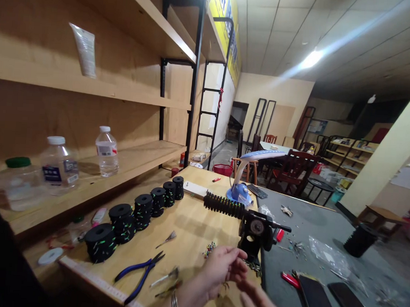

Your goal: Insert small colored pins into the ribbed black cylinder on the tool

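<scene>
My left hand [223,269], a bracelet on its wrist, is over the wooden table with its fingers bent and thumb and forefinger close together. Just to its right, my right hand [260,304] reaches in from the bottom edge, fingers bent towards the left. Anything they pinch is too small to make out. Ahead of both stands a black clamp-like device [256,229] carrying a long ribbed black roll [224,205] with green bits. Small colourful beads [209,249] lie beside my left hand. Blue-handled pliers [139,275] rest further left, near small brushes [167,239].
Several black spools [100,243] line the table's left side, below a shelf with bottles [107,152]. A blue lamp [239,191] stands behind the device. On the grey table to the right are a plastic bag [329,253], dark flat cases [319,302] and a black cylinder [360,240].
</scene>
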The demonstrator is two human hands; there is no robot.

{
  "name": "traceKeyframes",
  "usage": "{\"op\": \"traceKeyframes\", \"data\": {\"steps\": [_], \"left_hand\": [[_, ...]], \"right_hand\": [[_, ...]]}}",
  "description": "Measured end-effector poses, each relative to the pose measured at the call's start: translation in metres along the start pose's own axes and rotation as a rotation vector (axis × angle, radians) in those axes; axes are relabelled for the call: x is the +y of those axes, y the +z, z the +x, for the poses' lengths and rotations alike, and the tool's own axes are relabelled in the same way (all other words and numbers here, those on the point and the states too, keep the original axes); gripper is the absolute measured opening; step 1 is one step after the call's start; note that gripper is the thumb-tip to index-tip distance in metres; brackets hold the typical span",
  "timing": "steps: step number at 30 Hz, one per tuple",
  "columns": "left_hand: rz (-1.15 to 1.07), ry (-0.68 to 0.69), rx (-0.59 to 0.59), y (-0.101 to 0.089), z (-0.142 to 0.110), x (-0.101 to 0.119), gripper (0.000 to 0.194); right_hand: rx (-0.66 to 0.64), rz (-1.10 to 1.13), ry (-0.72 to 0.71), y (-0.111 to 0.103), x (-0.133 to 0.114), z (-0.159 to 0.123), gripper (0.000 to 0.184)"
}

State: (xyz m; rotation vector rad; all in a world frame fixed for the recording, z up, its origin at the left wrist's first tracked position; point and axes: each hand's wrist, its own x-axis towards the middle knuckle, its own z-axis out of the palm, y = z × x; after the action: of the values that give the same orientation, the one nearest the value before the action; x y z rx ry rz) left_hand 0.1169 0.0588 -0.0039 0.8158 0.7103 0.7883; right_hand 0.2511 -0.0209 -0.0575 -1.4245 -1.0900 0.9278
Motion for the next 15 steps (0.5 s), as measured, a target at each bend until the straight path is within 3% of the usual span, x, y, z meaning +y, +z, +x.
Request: {"op": "traceKeyframes", "data": {"steps": [4, 7, 9, 11, 15], "left_hand": [[0.026, 0.031, -0.004, -0.005, -0.006, -0.011, 0.045], [0.079, 0.048, -0.018, -0.007, -0.01, -0.019, 0.057], [0.094, 0.041, -0.036, -0.008, -0.013, -0.025, 0.062], [0.088, 0.032, -0.054, -0.009, -0.015, -0.03, 0.063], [0.061, 0.033, -0.08, -0.012, -0.016, -0.036, 0.062]], "right_hand": [[0.354, -0.515, -0.193, -0.079, -0.026, 0.041, 0.049], [0.487, -0.916, -0.36, -0.12, -0.043, 0.084, 0.048], [0.482, -1.148, -0.478, -0.133, -0.048, 0.11, 0.047], [0.388, -1.334, -0.53, -0.137, -0.047, 0.13, 0.048], [0.261, -1.421, -0.506, -0.135, -0.038, 0.154, 0.048]]}}
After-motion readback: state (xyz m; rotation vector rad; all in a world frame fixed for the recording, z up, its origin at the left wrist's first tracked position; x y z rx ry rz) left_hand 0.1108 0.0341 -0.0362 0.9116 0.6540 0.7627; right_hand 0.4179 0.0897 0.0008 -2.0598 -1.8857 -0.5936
